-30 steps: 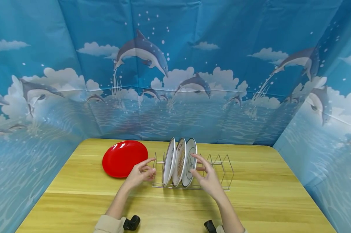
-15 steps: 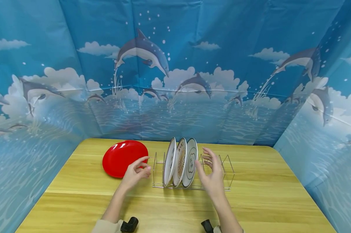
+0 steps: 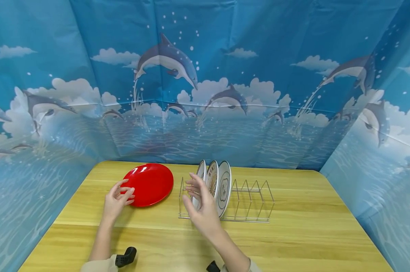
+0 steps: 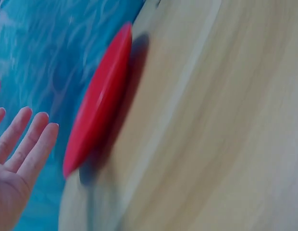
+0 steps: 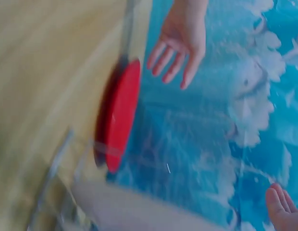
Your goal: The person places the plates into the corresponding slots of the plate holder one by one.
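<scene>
A glossy red plate (image 3: 153, 185) lies at the left of the table. My left hand (image 3: 113, 204), fingers loosely bent, is over its left edge in the head view; the left wrist view shows a gap between that hand (image 4: 19, 163) and the plate (image 4: 98, 106). Three white patterned plates stand on edge in a wire dish rack; the rightmost plate (image 3: 224, 189) shows most. My right hand (image 3: 205, 211), fingers spread and holding nothing, passes in front of them and hides part of the left two. Whether it touches any plate cannot be told.
The wire rack (image 3: 247, 220) extends to the right with several slots beyond the plates. A wooden table (image 3: 310, 234) lies beneath everything. Behind and at both sides hangs a blue dolphin-print cloth (image 3: 205, 128).
Both hands have moved left. The left hand has gone from the rack's left end to the red plate's left edge, the right from beside the rightmost plate to in front of the plates.
</scene>
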A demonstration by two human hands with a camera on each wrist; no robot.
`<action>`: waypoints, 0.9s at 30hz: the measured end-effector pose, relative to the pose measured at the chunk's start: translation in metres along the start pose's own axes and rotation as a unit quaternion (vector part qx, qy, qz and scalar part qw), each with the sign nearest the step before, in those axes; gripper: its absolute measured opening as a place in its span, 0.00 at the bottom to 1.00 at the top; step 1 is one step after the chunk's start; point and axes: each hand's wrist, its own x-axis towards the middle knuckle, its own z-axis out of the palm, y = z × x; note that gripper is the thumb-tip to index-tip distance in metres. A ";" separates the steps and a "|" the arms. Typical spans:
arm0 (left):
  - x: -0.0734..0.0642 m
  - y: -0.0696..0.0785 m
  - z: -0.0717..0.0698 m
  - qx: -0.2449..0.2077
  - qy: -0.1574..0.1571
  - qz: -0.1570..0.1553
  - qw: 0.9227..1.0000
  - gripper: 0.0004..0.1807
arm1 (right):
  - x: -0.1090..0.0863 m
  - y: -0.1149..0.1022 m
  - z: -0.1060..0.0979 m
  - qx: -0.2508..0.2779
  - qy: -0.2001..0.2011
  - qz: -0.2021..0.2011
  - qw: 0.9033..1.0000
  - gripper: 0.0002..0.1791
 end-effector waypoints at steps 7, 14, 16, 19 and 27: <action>0.002 -0.010 -0.029 -0.036 0.063 -0.041 0.997 0.19 | -0.008 0.021 0.042 0.079 -0.080 0.159 0.981 0.31; 0.003 -0.022 -0.042 -0.049 0.073 -0.072 0.994 0.19 | -0.019 0.073 0.075 0.084 -0.100 0.259 0.957 0.31; 0.004 -0.025 -0.043 -0.048 0.069 -0.082 0.993 0.21 | -0.020 0.081 0.082 0.090 -0.097 0.283 0.950 0.32; 0.006 -0.030 -0.042 -0.048 0.057 -0.087 0.993 0.24 | -0.021 0.089 0.090 0.099 -0.088 0.323 0.937 0.32; 0.012 -0.042 -0.038 -0.021 0.014 -0.083 0.996 0.34 | -0.025 0.109 0.106 0.122 -0.062 0.379 0.915 0.35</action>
